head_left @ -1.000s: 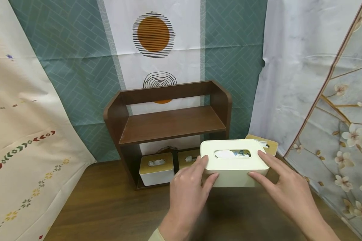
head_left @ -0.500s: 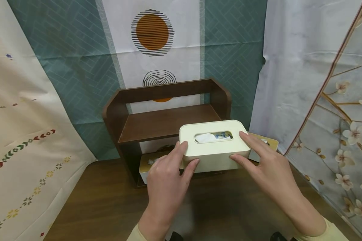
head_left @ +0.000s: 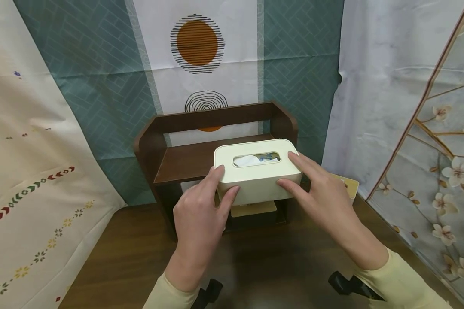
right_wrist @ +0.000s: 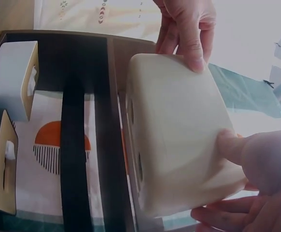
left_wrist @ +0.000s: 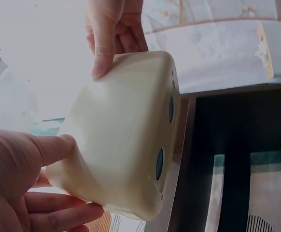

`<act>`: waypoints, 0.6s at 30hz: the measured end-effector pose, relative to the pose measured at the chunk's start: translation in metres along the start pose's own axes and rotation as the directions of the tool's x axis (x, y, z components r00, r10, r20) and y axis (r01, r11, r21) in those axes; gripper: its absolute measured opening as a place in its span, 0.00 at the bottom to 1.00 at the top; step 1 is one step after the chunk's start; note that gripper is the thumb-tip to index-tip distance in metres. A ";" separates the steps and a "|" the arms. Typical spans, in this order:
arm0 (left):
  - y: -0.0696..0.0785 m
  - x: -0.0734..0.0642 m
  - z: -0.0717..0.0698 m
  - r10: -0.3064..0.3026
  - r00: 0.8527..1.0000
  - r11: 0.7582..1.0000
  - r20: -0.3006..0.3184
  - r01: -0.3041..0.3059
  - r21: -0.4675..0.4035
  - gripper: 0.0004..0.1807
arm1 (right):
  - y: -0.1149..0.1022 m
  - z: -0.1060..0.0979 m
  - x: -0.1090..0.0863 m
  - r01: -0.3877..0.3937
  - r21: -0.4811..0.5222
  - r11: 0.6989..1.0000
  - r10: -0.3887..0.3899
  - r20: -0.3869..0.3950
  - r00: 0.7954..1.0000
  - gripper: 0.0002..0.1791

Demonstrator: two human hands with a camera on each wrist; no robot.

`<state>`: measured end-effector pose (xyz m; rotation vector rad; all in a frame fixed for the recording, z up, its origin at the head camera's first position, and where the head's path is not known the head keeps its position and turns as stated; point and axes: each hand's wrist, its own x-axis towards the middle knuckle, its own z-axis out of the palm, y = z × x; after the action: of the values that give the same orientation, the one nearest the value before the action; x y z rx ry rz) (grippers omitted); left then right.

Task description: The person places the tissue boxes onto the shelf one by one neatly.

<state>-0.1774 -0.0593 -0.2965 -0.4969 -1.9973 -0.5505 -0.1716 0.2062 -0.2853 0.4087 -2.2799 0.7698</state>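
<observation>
gripping, right now, a smooth cream tissue box, round-cornered and plain-sided, from nine o'clock with the left hand and from three o'clock with the right hand; showing white tissue and blue print through an oval slot; held aloft before the brown shelf, toward three o'clock.

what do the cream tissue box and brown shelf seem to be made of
The cream tissue box: probably plastic, smooth with a soft sheen, given its rounded corners and even, grainless surface. The brown shelf: likely wood or laminate, satin finish, given its flat, straight-edged panels; I can't tell which.
</observation>
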 end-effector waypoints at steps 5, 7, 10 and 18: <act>-0.008 0.010 0.003 -0.005 1.000 1.000 0.014 0.005 0.000 0.30 | 0.002 0.007 0.016 -0.002 0.024 1.000 0.001 0.033 0.999 0.39; -0.012 0.013 0.006 -0.007 1.000 1.000 0.017 0.007 -0.003 0.29 | 0.003 0.010 0.022 0.000 0.026 1.000 -0.001 0.043 0.999 0.39; -0.017 0.016 0.012 -0.014 1.000 1.000 0.023 0.014 -0.016 0.29 | 0.006 0.014 0.030 -0.006 0.023 1.000 0.005 0.058 0.998 0.39; -0.029 0.025 0.027 -0.034 0.999 0.999 0.035 0.035 -0.035 0.29 | 0.011 0.023 0.046 -0.044 0.008 0.999 0.043 0.111 0.993 0.39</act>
<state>-0.2235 -0.0650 -0.2906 -0.4970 -2.0349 -0.6031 -0.2212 0.1973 -0.2715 0.4166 -2.3959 0.7985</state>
